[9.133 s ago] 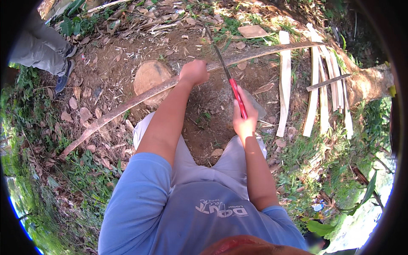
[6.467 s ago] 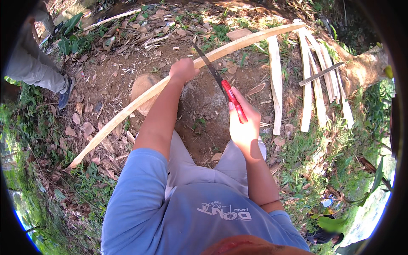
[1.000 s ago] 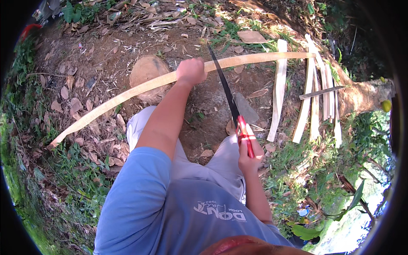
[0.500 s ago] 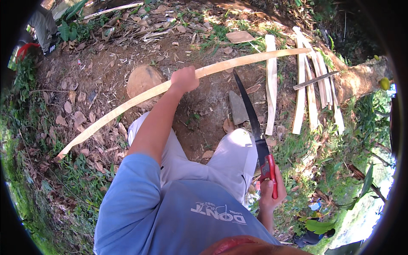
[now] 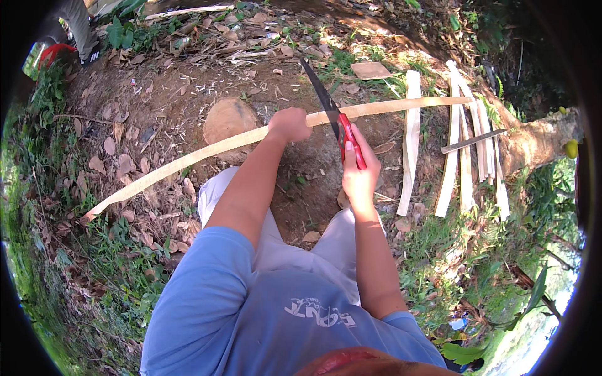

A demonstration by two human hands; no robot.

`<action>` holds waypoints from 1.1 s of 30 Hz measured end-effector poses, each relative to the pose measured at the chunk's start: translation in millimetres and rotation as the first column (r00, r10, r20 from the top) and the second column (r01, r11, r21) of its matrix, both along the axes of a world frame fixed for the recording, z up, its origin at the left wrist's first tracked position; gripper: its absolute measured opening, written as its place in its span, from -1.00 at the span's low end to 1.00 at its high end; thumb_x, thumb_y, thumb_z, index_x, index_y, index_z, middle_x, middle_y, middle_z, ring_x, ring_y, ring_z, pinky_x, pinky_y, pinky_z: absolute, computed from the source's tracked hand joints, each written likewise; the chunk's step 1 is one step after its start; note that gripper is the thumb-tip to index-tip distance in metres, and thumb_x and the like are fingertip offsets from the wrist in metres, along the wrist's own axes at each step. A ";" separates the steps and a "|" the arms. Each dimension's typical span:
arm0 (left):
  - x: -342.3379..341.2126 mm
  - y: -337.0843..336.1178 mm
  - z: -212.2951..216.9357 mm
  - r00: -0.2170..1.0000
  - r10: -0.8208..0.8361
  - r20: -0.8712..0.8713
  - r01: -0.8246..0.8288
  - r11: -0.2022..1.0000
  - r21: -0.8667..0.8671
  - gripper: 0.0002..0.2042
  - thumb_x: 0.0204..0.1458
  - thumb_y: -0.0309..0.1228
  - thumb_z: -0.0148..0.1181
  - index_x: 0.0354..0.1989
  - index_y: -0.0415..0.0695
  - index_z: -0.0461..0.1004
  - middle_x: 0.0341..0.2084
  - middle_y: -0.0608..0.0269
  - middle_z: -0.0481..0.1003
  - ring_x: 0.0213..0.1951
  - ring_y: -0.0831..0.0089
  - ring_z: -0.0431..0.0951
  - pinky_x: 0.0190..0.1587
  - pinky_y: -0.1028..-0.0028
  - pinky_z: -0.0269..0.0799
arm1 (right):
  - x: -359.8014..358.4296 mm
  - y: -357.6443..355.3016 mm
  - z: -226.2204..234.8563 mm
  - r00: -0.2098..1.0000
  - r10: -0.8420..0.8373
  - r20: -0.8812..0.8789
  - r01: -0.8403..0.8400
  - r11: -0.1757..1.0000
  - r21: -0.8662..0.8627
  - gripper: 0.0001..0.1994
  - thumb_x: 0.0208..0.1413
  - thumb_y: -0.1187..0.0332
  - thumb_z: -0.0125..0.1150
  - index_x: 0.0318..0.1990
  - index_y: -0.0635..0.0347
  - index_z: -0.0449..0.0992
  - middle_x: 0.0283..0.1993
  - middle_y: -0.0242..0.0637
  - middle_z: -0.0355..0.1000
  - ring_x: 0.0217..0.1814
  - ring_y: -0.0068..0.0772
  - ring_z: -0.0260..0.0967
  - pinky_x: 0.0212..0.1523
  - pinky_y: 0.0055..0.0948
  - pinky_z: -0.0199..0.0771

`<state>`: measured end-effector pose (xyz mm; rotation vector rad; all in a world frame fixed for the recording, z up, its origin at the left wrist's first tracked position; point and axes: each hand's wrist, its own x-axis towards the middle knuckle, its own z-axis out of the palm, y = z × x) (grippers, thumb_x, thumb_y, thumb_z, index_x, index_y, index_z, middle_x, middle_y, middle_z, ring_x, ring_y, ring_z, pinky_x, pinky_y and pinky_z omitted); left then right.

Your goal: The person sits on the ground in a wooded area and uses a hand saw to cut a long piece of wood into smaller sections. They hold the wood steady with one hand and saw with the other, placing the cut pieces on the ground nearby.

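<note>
Back comes the right hand [image 5: 360,178], fingers clamped on the machete [image 5: 332,116], blade seemingly meeting the left hand's [image 5: 288,124] gripped bamboo strip [image 5: 207,150]; shaving calls for a steady push

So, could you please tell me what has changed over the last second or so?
The right hand swung the red-handled knife from down beside the right thigh back up, so its blade now crosses the long bamboo strip. The left hand kept its grip on the strip. The cut slats lie as before.

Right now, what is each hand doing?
Left hand: closed around the long wooden strip.
Right hand: closed on the red-handled knife.
</note>
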<state>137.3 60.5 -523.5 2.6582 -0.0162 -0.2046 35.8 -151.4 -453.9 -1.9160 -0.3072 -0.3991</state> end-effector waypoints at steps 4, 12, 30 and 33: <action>-3.4 -0.2 8.4 1.000 0.012 -0.027 -0.012 1.000 -0.003 -0.58 -0.03 -0.21 0.22 -0.05 -0.18 0.70 -0.09 -0.14 0.69 0.00 -0.09 0.71 0.12 0.05 0.63 | 30.8 21.0 -18.6 1.000 0.024 -0.019 -0.024 0.999 0.022 -0.61 0.39 0.40 0.22 0.31 0.31 0.56 0.04 -0.04 0.69 0.01 -0.46 0.62 0.07 -0.44 0.55; 1.6 1.0 13.6 0.992 0.059 -0.107 -0.062 0.998 -0.019 -0.58 -0.03 -0.24 0.23 -0.02 -0.16 0.74 0.00 -0.07 0.70 0.06 0.00 0.72 0.17 0.11 0.62 | 24.6 16.5 -28.9 0.998 0.031 -0.062 -0.032 0.999 -0.022 -0.60 0.38 0.41 0.21 0.32 0.29 0.56 0.06 -0.02 0.68 0.02 -0.40 0.63 0.08 -0.42 0.54; 0.2 3.0 11.3 0.992 0.047 -0.117 -0.051 0.998 -0.036 -0.59 -0.02 -0.25 0.23 -0.04 -0.18 0.74 -0.05 -0.05 0.72 0.02 0.02 0.74 0.12 0.15 0.65 | -157.2 -71.0 36.8 0.968 -0.039 -0.249 -0.052 0.936 -0.349 -0.59 0.38 0.41 0.21 0.32 0.38 0.53 0.03 -0.05 0.67 -0.14 -0.47 0.59 -0.05 -0.47 0.56; -0.2 3.7 10.4 0.993 0.042 -0.112 -0.049 0.997 -0.062 -0.59 -0.04 -0.26 0.22 -0.05 -0.18 0.74 -0.06 -0.09 0.71 0.02 -0.02 0.73 0.13 0.11 0.64 | -103.5 -48.8 6.2 0.997 0.025 -0.077 -0.047 0.953 -0.299 -0.58 0.36 0.48 0.21 0.34 0.35 0.52 -0.11 -0.10 0.69 -0.29 -0.50 0.57 -0.13 -0.46 0.56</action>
